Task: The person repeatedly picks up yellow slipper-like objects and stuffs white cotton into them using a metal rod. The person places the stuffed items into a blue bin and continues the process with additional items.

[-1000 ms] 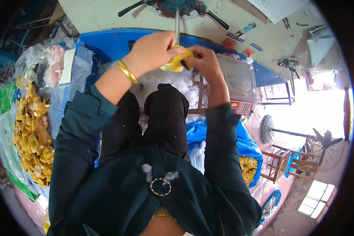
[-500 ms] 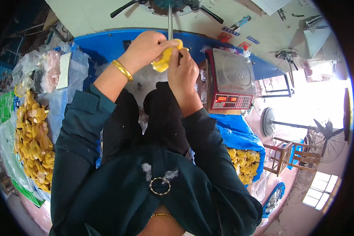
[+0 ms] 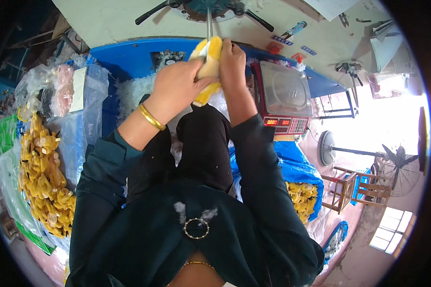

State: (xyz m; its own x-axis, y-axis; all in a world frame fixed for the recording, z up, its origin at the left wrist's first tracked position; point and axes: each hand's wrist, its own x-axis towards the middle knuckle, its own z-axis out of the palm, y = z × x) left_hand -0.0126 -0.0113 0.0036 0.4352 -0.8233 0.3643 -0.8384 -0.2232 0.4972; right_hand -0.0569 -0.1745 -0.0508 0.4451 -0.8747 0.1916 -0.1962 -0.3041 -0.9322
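Note:
A yellow and cream plush toy piece (image 3: 209, 67) sits at the lower end of a thin metal tube (image 3: 209, 25), which juts toward me from the machine on the wall. My left hand (image 3: 177, 86) grips the plush from the left, thumb across its cream part. On its right side, my right hand (image 3: 233, 66) has curled fingers against the fabric; the fingertips are partly hidden. One yellow limb points up beside the tube, and another hangs below my left hand. Whether the tube reaches inside the plush is hidden.
White stuffing fluff (image 3: 129, 95) lies in the blue bin (image 3: 110, 56) below the tube. A red digital scale (image 3: 285, 98) stands at right. Yellow plush pieces pile up at left (image 3: 43, 177) and in a blue bag (image 3: 292, 160) at right. Black handles (image 3: 151, 13) flank the machine.
The plush is turned and opened out, showing its cream part and longer limbs. My left hand has moved lower across it, and my right hand has shifted up and right.

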